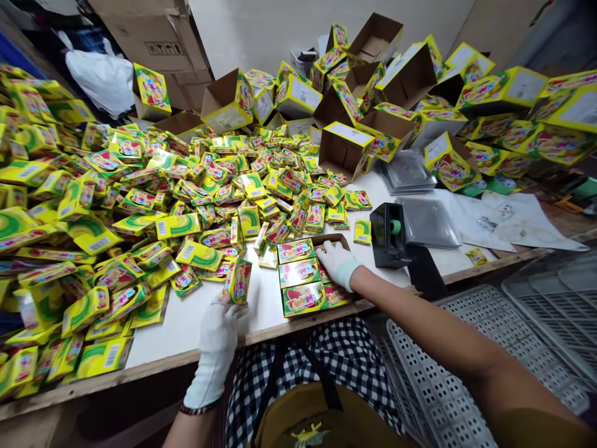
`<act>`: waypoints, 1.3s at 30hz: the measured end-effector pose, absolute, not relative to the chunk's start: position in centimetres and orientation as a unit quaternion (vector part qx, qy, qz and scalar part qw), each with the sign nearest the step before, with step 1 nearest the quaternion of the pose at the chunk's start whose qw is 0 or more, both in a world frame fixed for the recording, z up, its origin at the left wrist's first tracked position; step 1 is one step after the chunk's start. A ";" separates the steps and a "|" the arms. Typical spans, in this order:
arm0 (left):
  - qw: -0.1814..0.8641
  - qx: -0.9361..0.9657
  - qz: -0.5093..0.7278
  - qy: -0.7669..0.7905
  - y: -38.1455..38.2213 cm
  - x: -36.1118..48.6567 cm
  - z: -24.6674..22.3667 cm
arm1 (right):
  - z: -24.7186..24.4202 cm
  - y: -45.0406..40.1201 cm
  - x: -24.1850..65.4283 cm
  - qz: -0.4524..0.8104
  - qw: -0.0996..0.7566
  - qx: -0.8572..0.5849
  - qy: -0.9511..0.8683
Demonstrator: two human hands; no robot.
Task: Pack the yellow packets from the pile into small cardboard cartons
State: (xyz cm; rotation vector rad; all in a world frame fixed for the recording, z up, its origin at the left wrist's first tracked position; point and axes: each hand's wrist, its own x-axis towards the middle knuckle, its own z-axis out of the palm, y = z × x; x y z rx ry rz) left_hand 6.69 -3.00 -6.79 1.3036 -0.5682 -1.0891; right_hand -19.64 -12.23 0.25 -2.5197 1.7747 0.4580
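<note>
A carton (282,298) stands at the table's front edge, with several small yellow-green packs in it, three of them (299,272) in its left column. My right hand (336,260), in a white glove, reaches into the carton's back right part; its fingertips are hidden among the packs. My left hand (222,326), also gloved, is left of the carton and holds one small pack (239,280) upright between its fingers, just above the white tabletop (263,298). Motion blurs part of this glove.
A large heap of loose packs (153,205) covers the left and middle. Open display boxes (345,146) are piled behind. Right of the carton stand a black tape dispenser (389,236) and clear plastic lids (429,221). Grey crates (494,336) lie below the table's right side.
</note>
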 end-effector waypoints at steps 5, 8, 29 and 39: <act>0.648 0.387 -0.634 -0.170 -2.1 2.5 -2.0 | 1.0 -13.4 -20.4 0.141 0.053 -0.822 0.549; 0.638 0.315 -0.668 -0.217 -2.0 0.0 -0.3 | 2.3 -12.4 -21.1 0.076 0.051 -0.831 0.549; 0.004 0.580 0.197 -0.791 -13.0 18.1 -3.4 | 5.2 -17.2 -18.5 0.402 0.241 -0.773 0.428; 0.360 0.673 -0.189 -0.618 -9.3 10.6 0.8 | 4.9 -14.3 -19.5 0.398 0.157 -0.836 0.345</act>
